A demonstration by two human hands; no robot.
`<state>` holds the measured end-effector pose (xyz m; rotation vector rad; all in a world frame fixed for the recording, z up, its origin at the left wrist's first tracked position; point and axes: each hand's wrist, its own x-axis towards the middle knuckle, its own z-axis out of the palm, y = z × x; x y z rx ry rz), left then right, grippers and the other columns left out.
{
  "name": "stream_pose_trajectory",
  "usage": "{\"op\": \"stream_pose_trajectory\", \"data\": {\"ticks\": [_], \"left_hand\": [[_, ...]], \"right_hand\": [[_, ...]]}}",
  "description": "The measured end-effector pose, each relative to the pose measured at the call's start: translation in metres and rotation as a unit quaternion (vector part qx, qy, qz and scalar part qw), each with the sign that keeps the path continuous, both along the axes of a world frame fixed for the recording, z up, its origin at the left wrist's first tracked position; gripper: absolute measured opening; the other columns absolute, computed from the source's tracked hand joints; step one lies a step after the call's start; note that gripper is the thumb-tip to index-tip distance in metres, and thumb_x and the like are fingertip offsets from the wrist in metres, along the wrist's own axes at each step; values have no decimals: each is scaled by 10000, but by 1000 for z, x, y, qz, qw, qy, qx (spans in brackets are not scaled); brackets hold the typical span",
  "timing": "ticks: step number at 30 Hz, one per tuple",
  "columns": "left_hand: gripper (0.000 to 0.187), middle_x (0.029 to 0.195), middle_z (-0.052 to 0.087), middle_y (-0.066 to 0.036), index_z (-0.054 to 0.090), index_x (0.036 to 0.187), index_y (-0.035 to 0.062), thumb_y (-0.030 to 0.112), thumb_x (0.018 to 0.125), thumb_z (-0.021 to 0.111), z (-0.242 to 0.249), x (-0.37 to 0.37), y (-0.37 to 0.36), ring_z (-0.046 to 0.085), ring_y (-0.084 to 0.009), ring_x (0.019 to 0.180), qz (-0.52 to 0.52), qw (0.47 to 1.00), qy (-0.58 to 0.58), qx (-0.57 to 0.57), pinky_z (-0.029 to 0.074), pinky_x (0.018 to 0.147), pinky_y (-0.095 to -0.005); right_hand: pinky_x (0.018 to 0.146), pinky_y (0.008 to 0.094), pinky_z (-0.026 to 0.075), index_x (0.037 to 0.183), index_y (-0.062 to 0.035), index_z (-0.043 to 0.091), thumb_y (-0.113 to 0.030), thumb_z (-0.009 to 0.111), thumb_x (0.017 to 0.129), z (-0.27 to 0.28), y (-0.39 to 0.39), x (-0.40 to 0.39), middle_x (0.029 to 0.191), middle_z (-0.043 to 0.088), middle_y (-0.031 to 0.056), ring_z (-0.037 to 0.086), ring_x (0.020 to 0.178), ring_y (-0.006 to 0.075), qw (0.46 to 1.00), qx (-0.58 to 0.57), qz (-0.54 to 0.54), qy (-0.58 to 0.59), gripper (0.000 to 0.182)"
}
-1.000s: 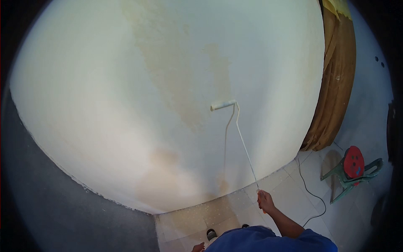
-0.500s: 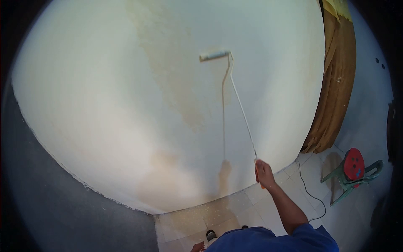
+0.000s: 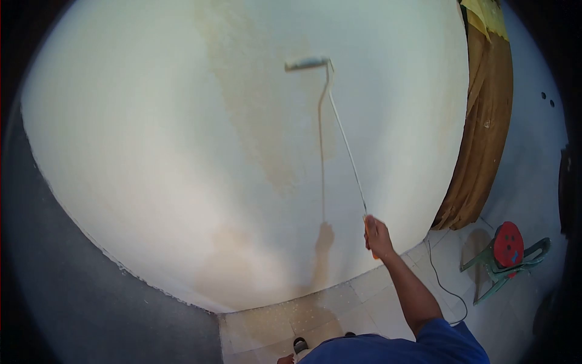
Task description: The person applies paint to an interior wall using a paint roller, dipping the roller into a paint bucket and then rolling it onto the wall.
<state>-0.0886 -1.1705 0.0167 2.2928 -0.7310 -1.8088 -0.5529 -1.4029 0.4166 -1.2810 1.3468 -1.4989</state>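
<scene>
My right hand [image 3: 379, 236] is closed around the orange handle of a long-framed paint roller [image 3: 347, 145]. The roller's sleeve [image 3: 306, 64] lies against the upper middle of the pale wall [image 3: 170, 151], smeared by motion. Left of the sleeve and below it, a beige patch [image 3: 254, 121] shows on the wall among the whiter surface. Shadows of the roller and my arm fall on the wall. Low at the bottom edge, my left hand [image 3: 285, 360] hangs beside my body, mostly cut off, its fingers not clear.
A brown covering [image 3: 485, 133] hangs at the wall's right edge. Near it stands a green chair [image 3: 530, 258] with a red round thing [image 3: 508, 244] on it. A dark cable [image 3: 445, 285] runs over the tiled floor [image 3: 364, 303]. A dark grey wall [image 3: 121, 309] meets the pale one at left.
My right hand has moved up a little, and the roller's sleeve has travelled upward along the wall with it. My left hand has dropped slightly lower in view.
</scene>
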Motion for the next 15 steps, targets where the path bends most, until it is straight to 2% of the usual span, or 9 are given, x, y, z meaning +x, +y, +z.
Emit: {"op": "stream_pose_trajectory", "data": {"ticks": [7, 9, 15], "left_hand": [[471, 698, 584, -43, 624, 837, 42, 510, 843, 576, -2, -7, -11, 525, -146, 593, -8, 1000, 2, 4, 429, 564, -274], [472, 698, 586, -43, 625, 838, 42, 512, 842, 577, -1, -6, -16, 525, -145, 593, -9, 1000, 1, 4, 429, 563, -273], [477, 700, 589, -41, 628, 842, 43, 518, 838, 582, -4, -4, -18, 526, -143, 591, -7, 1000, 3, 5, 430, 561, -271]], "right_hand": [[381, 250, 391, 691, -82, 406, -573, 348, 922, -104, 51, 22, 538, 410, 10, 438, 397, 99, 994, 74, 32, -69, 545], [379, 251, 392, 700, -81, 409, -559, 349, 928, -120, 67, 27, 541, 414, 9, 440, 398, 100, 989, 114, 49, -76, 533], [377, 250, 391, 717, -86, 406, -514, 344, 948, -140, 83, 31, 528, 409, 5, 431, 396, 90, 988, 128, 38, -81, 490]]}}
